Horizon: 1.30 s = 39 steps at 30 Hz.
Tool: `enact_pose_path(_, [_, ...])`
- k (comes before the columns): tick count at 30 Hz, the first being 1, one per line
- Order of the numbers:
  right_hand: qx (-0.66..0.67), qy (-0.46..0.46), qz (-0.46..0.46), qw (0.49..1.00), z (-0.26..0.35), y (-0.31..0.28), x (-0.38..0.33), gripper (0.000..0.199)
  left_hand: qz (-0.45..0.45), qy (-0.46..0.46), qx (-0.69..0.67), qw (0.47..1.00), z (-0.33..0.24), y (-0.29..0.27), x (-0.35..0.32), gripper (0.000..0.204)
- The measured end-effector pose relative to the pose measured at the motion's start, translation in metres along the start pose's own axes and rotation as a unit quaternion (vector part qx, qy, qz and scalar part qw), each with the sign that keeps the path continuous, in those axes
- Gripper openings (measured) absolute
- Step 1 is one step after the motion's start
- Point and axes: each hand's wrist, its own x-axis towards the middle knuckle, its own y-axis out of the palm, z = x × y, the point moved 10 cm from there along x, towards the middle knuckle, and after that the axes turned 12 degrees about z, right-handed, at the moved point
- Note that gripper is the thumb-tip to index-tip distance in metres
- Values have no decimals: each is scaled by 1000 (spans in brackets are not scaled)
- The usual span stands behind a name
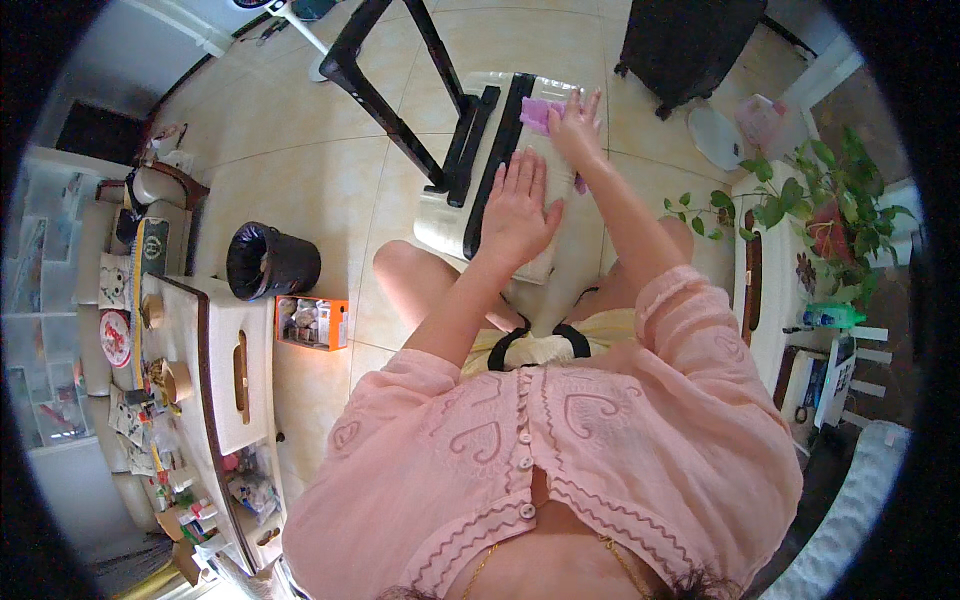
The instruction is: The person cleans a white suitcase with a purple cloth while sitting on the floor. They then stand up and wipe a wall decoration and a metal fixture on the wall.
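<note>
right hand (577, 125) is pressing a purple cloth (537, 113) flat-fingered, upper centre | left hand (519, 205) is lying open on the white stool (445, 225) just below | stool's long axis is running up-frame; right hand nearer the cloth

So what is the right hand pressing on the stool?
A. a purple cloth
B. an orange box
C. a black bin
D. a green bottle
A. The right hand lies on a purple cloth at the far end of the pale stool, while the left hand rests flat on the stool top beside it, holding nothing.
</note>
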Motion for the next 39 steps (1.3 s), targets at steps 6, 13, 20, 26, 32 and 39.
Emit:
enact_pose_path(6, [336,-49,-58,939,-38,-4,-49,58,0,60,16,998,0,-3,-2,62])
enact_pose_path(13, [86,-134,-179,971,-16,-122,-76,51,-25,66,-72,995,5,-16,9,55])
enact_pose_path(20, [7,-236,-122,964,18,-48,-52,53,-26,19,31,999,-8,-2,14,58])
enact_pose_path(26, [-232,-86,-107,963,9,-27,-33,52,-1,4,35,999,-9,1,11,59])
enact_pose_path(32, [-208,31,-5,978,-3,-41,7,54,12,-12,24,1000,-5,9,10,61])
enact_pose_path(39, [-167,45,16,985,-12,-41,8,56,2,-12,24,1000,-3,8,7,63])
